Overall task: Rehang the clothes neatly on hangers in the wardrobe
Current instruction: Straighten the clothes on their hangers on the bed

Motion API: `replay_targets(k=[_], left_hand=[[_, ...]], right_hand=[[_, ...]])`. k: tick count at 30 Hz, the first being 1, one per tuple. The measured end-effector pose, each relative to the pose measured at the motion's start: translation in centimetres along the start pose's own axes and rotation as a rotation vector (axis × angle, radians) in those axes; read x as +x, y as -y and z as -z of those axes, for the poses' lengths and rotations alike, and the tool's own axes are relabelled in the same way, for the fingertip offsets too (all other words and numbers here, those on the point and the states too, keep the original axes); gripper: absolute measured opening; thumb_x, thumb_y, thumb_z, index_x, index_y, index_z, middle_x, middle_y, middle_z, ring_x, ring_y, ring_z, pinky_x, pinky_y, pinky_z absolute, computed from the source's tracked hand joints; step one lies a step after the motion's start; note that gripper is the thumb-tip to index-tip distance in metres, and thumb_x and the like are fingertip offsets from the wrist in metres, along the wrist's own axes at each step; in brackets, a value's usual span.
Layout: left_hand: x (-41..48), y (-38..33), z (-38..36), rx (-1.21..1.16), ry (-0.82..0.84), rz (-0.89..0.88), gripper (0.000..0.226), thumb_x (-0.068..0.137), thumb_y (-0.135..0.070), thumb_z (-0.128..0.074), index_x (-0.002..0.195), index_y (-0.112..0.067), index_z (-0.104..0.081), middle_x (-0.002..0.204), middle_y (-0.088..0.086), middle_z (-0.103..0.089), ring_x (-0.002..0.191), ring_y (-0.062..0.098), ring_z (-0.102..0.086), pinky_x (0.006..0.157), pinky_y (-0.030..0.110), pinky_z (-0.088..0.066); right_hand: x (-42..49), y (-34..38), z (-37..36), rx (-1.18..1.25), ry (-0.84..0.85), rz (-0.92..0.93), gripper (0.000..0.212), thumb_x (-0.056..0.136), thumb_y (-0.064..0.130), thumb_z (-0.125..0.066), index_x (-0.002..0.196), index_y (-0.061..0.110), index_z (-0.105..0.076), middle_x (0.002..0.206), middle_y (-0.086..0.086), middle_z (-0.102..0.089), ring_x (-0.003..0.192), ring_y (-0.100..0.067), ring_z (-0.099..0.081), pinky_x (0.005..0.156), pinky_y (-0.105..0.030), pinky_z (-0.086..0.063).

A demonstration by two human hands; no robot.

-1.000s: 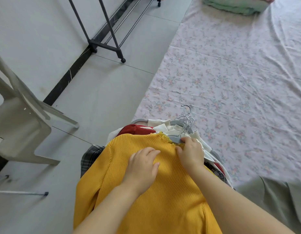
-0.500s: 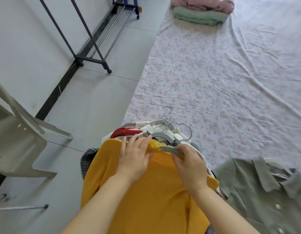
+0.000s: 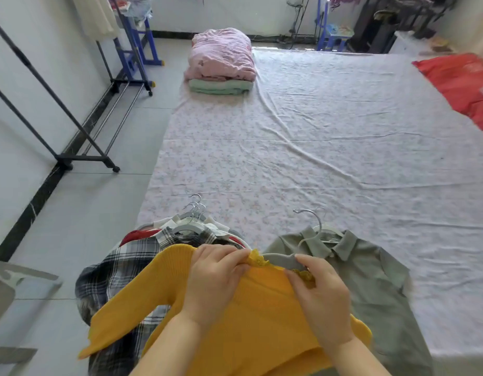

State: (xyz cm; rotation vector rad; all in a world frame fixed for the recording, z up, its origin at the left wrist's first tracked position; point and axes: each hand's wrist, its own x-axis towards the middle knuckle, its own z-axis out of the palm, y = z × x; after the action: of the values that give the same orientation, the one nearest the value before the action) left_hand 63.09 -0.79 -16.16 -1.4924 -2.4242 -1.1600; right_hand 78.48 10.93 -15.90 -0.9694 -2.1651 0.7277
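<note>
On the floor left of the sheet, grey plastic chair (image 3: 7, 289): standing half out of view.
Garment rack (image 3: 62, 158): black frame standing on castors along the left wall, well apart from the clothes.
Plaid shirt (image 3: 113, 270): lying at the near left corner of the floral sheet (image 3: 316, 158), spilling onto the floor, topping a pile of hangered clothes (image 3: 193, 226) whose metal hooks are bunching together.
Left hand (image 3: 216, 272): fingers curling, pinching the lace-trimmed neckline of the sweater.
Folded bedding (image 3: 221, 61): pink bundle sitting on a green one at the far left corner of the sheet.
Yellow ribbed sweater (image 3: 262, 316): being held up over the near edge of the sheet, between the plaid shirt and the grey-green shirt, one sleeve trailing across the plaid.
Grey hanger (image 3: 281, 260): its shoulder sitting in the sweater's neck opening, its metal hook pointing away over the grey-green shirt's collar.
Right hand (image 3: 321, 294): thumb and fingers clamping the hanger's shoulder and the neckline together.
Grey-green shirt (image 3: 376, 280): lying flat on a white hanger (image 3: 327, 229) at the near edge of the sheet.
Red cloth (image 3: 457, 80): lying along the sheet's far right edge.
</note>
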Motion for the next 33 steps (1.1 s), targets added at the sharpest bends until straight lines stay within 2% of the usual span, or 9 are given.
replay_targets(k=[3, 8, 11, 15, 18, 21, 25, 28, 33], left_hand=[[-1.3, -7.4, -2.0, -0.002, 0.028, -0.096, 0.025, 0.083, -0.034, -0.055, 0.089, -0.02, -0.074, 0.086, -0.007, -0.069, 0.082, 0.014, -0.062, 0.085, 0.025, -0.035], [-4.7, -20.6, -6.5, -0.071, 0.086, -0.232, 0.025, 0.086, -0.032, -0.052, 0.094, -0.023, -0.073, 0.09, -0.01, -0.068, 0.085, 0.01, -0.06, 0.085, 0.026, -0.036], [-6.3, -27.9, -9.6, -0.136, 0.122, -0.288, 0.025, 0.086, -0.028, -0.051, 0.097, -0.022, -0.072, 0.092, -0.009, -0.069, 0.09, 0.006, -0.056, 0.087, 0.022, -0.034], [-7.9, -35.7, -13.9, -0.191, 0.254, -0.269, 0.024, 0.082, -0.02, -0.059, 0.102, -0.024, -0.07, 0.097, -0.009, -0.069, 0.093, 0.009, -0.06, 0.086, 0.017, -0.03], [-8.4, -40.0, -17.5, -0.216, 0.351, -0.24, 0.033, 0.081, -0.011, -0.063, 0.111, -0.025, -0.067, 0.106, -0.006, -0.068, 0.099, 0.02, -0.062, 0.09, 0.026, -0.031], [-7.7, -44.3, -20.7, -0.27, 0.382, -0.257, 0.039, 0.079, -0.011, -0.064, 0.116, -0.025, -0.064, 0.108, -0.004, -0.067, 0.101, 0.023, -0.061, 0.089, 0.028, -0.031], [-5.2, -49.7, -26.0, -0.307, 0.405, -0.337, 0.042, 0.079, -0.02, -0.056, 0.12, -0.025, -0.06, 0.113, -0.003, -0.064, 0.104, 0.022, -0.058, 0.092, 0.027, -0.026], [-2.5, -51.7, -30.6, -0.349, 0.461, -0.295, 0.04, 0.085, -0.023, -0.052, 0.125, -0.03, -0.056, 0.122, -0.007, -0.059, 0.114, 0.017, -0.05, 0.095, 0.025, -0.022], [1.7, -51.5, -36.9, -0.343, 0.542, -0.159, 0.038, 0.09, -0.022, -0.051, 0.127, -0.031, -0.053, 0.128, -0.01, -0.054, 0.121, 0.013, -0.042, 0.1, 0.023, -0.021]], right_hand=[[-3.0, -2.7, 7.3, 0.02, -0.073, -0.044, 0.031, 0.067, 0.009, -0.081, 0.095, 0.014, -0.07, 0.087, 0.012, -0.063, 0.086, 0.0, -0.054, 0.075, -0.013, -0.044], [-8.2, -8.3, 20.5, -0.029, -0.177, -0.125, 0.03, 0.071, 0.013, -0.079, 0.098, 0.02, -0.069, 0.086, 0.024, -0.054, 0.076, 0.003, -0.054, 0.068, -0.003, -0.04], [-10.6, -11.9, 27.8, -0.055, -0.239, -0.155, 0.028, 0.073, 0.016, -0.077, 0.099, 0.02, -0.069, 0.087, 0.021, -0.054, 0.078, 0.006, -0.052, 0.073, 0.003, -0.036], [-12.4, -16.2, 35.7, -0.174, -0.304, -0.152, 0.027, 0.072, 0.013, -0.078, 0.097, 0.016, -0.07, 0.086, 0.009, -0.061, 0.079, -0.007, -0.056, 0.07, -0.006, -0.039], [-12.3, -19.5, 40.4, -0.247, -0.297, -0.159, 0.028, 0.071, 0.009, -0.078, 0.098, 0.014, -0.07, 0.09, -0.001, -0.067, 0.081, -0.014, -0.062, 0.069, -0.012, -0.041], [-11.2, -22.7, 44.9, -0.322, -0.307, -0.151, 0.029, 0.071, 0.006, -0.078, 0.098, 0.013, -0.07, 0.091, -0.003, -0.067, 0.081, -0.009, -0.058, 0.072, -0.01, -0.039], [-8.3, -27.5, 50.7, -0.382, -0.333, -0.181, 0.029, 0.07, 0.004, -0.078, 0.097, 0.011, -0.07, 0.088, -0.001, -0.065, 0.08, -0.012, -0.054, 0.072, -0.024, -0.042], [-5.6, -31.1, 52.6, -0.424, -0.323, -0.225, 0.028, 0.071, 0.006, -0.078, 0.097, 0.012, -0.071, 0.084, 0.007, -0.058, 0.077, -0.011, -0.053, 0.069, -0.022, -0.039], [-0.4, -37.3, 52.0, -0.331, -0.215, -0.287, 0.026, 0.075, 0.009, -0.075, 0.1, 0.015, -0.07, 0.092, 0.004, -0.064, 0.084, -0.008, -0.054, 0.075, -0.017, -0.039]])
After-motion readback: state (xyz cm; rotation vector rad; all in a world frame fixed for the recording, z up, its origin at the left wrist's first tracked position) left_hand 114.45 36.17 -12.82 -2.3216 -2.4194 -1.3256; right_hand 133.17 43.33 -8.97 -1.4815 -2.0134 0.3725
